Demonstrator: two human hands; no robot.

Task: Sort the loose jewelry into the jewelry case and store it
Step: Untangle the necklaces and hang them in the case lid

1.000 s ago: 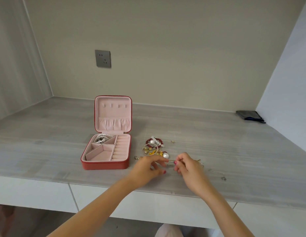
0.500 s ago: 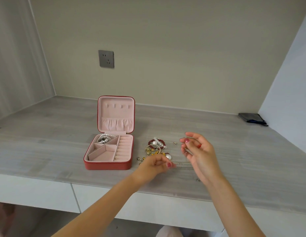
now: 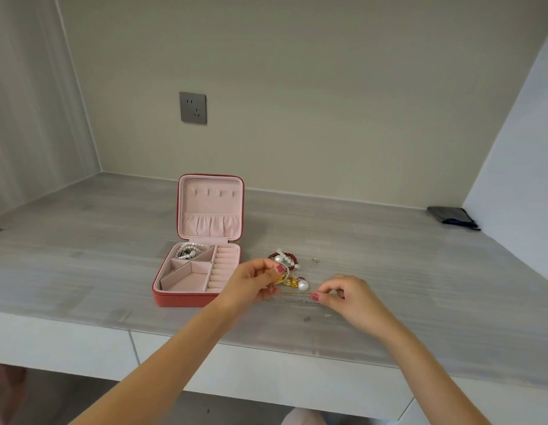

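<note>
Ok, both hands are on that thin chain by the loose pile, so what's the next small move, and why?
Probably lift the thin gold chain clear of the counter and carry it left to the open red jewelry case. The left hand and right hand each seem to pinch an end, the chain stretched between them, and the case's front compartments look unfilled; only the back-left one holds white pearl beads.

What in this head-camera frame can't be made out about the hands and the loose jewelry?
- Thin chain between left hand and right hand: too fine and blurred to judge its type or full length.
- Jewelry pile: left-hand fingers cover its near side.
- Small bits on the tabletop: too small to identify.
- Jewelry case: the left hand hides its near right corner.
</note>
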